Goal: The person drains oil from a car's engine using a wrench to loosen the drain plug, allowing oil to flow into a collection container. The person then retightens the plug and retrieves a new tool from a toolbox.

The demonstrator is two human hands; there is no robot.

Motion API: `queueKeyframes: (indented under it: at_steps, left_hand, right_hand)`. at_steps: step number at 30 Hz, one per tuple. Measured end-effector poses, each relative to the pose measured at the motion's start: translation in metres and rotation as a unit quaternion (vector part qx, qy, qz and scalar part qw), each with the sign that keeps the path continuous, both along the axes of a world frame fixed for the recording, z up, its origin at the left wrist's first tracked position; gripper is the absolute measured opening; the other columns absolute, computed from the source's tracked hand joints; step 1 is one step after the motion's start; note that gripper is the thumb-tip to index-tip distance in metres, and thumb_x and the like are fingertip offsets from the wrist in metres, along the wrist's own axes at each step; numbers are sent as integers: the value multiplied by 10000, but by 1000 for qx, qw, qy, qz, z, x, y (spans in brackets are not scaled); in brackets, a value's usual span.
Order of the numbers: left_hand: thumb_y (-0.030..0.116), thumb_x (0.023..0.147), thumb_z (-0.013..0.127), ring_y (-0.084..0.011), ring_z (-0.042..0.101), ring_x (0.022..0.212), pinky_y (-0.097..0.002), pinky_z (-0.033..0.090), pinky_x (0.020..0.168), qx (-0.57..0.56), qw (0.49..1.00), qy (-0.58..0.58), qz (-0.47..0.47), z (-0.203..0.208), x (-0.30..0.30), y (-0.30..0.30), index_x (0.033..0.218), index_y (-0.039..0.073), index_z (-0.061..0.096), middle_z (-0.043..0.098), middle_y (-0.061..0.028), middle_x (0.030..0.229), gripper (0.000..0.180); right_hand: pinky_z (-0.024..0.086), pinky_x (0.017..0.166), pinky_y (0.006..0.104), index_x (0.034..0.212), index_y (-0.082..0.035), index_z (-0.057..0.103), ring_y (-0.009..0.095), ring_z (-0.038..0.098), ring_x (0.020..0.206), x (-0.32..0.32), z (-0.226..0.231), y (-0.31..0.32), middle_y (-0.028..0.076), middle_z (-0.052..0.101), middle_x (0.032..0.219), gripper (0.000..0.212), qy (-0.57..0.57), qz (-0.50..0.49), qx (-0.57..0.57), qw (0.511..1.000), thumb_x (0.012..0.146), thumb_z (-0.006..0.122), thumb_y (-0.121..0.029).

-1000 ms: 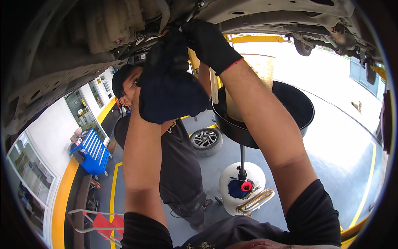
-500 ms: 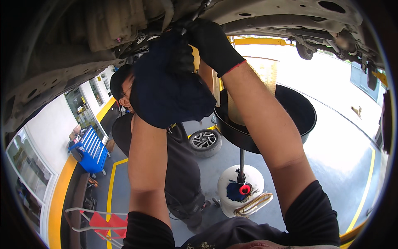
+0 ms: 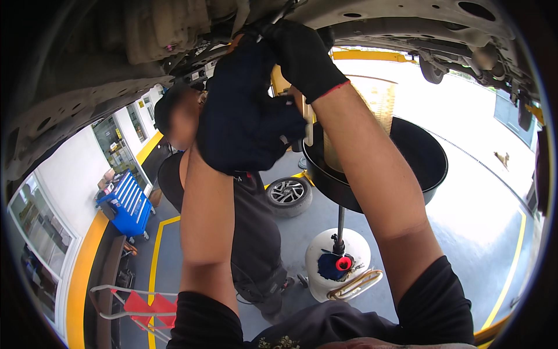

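Both of my hands are raised against the underside of a lifted car (image 3: 372, 28). A dark blue cloth (image 3: 241, 119) is bunched in my left hand (image 3: 282, 110) and drapes over its wrist, hiding most of the fingers. My right hand (image 3: 305, 61), in a black glove with a red cuff edge, is closed round a thin metal rod (image 3: 285, 10) just beside the cloth's top. The rod's far end is hidden among the car's parts. Below my right forearm stands a wide black drain pan (image 3: 427, 174) with a tall translucent container (image 3: 372, 96) inside it.
A co-worker (image 3: 256, 232) stands close behind my left forearm. The pan's pole rises from a white tank (image 3: 325, 247) with a red-rimmed opening. A wheel (image 3: 289, 195) lies on the floor. A blue tool cabinet (image 3: 133, 203) and a red-and-grey frame (image 3: 139, 308) stand at left.
The cloth and my left hand have shifted slightly, and the cloth's hanging edge has drawn in. My right hand has risen a little. The co-worker's head has turned.
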State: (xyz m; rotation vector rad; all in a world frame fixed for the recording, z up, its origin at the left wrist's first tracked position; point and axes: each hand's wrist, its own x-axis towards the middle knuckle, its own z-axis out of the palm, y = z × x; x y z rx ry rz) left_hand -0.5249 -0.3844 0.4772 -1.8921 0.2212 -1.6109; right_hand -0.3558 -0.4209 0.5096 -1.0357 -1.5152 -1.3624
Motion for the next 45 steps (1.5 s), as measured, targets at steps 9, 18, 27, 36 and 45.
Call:
queueKeyframes:
  at_steps: [9,18,27,36,45]
  left_hand:
    - [169,919,660,-361,726,867,-430,580,756,-308,950,39,28,9,14,15,1157,-22,647,720,-184,993,306]
    - [157,874,662,-290,689,809,-380,553,662,11,975,-81,206,4,31,51,1098,6,671,659,-171,942,270]
    - [181,852,694,-283,651,739,-367,528,668,-9,991,-86,104,13,31,37,1141,21,625,617,-126,864,338]
    - [148,863,668,-302,660,806,-377,522,677,-271,938,64,-207,13,23,63,1160,4,630,631,-162,938,333]
    - [127,881,641,-276,657,839,-354,526,689,-400,897,40,-183,13,29,51,1215,7,630,643,-156,979,355]
  right_hand:
    - [556,821,441,1155,-97,722,342,700,978,5,-6,20,148,729,994,325,10,110,43,993,831,716,-86]
    - [547,797,430,1118,-101,715,351,692,942,-8,-1,24,155,706,944,299,181,276,-37,943,822,674,-84]
    - [559,790,421,1141,-81,724,336,706,904,-3,-4,2,158,711,956,308,56,110,20,992,837,676,-85]
    - [553,758,411,1068,-111,721,320,706,871,-4,-2,14,125,714,909,240,7,38,59,998,830,687,-116]
    - [552,757,387,1123,-116,733,309,702,871,-20,-3,17,133,717,908,323,342,403,-76,845,815,670,-42]
